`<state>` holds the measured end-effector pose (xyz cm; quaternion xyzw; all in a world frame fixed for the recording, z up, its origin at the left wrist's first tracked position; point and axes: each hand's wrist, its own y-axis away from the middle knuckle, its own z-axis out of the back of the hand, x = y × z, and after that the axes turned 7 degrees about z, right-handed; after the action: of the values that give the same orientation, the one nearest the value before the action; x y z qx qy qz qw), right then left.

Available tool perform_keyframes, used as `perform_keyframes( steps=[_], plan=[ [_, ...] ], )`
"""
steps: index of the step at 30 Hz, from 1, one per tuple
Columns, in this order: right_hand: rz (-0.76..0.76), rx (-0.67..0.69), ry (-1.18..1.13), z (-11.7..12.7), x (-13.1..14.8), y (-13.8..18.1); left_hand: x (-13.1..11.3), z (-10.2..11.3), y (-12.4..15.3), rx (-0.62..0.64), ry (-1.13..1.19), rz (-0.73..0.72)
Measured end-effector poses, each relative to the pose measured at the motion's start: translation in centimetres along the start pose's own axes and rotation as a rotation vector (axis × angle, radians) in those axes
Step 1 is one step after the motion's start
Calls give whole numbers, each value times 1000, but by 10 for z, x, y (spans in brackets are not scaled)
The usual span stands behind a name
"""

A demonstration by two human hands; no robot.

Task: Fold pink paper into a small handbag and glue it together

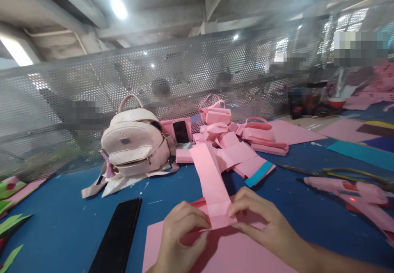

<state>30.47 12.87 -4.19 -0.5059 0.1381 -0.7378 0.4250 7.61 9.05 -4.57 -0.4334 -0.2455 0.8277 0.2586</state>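
Between my two hands stands a long pink paper strip [212,182], its near end creased and its far end raised toward the pile. My left hand [183,234] pinches the strip's lower left edge. On the other side, my right hand [267,219] pinches its lower right corner between thumb and fingers. Beneath them lies a larger pink sheet [227,250] on the blue table. Just beyond the strip is a heap of folded pink paper pieces [237,154], one with a blue band [260,173].
A pale pink backpack [137,141] stands left of the heap. Closer to me lies a black phone [118,236]. To the right are scissors [335,173] and a pink glue gun [353,191] with a lit red light. A perforated metal screen [123,84] runs behind.
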Motion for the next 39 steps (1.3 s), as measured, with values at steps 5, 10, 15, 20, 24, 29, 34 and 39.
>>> perform_keyframes(
  steps=[5, 10, 15, 20, 24, 29, 34, 39],
  plan=[
    [17, 6, 3, 0, -1, -1, 1, -1, 0, -8, -3, 0],
    [24, 3, 7, 1, -2, -1, 2, -1, 1, -4, -1, 1],
    [20, -9, 11, 1, 0, -2, 3, -1, 2, 5, -4, 3],
    [32, -14, 9, 1, -1, -2, 4, -2, 1, 6, 0, -17],
    [48, -6, 12, 0, -3, -1, 3, -1, 1, -3, -1, -45],
    [42, -6, 14, 0, -3, -1, 1, -1, -1, -10, 1, -45],
    [47, 19, 24, 0, -3, -1, 1, -1, -2, -20, -7, -52],
    [76, 66, 56, 1, -6, 4, 2, 0, 0, -7, -11, -47]
  ],
)
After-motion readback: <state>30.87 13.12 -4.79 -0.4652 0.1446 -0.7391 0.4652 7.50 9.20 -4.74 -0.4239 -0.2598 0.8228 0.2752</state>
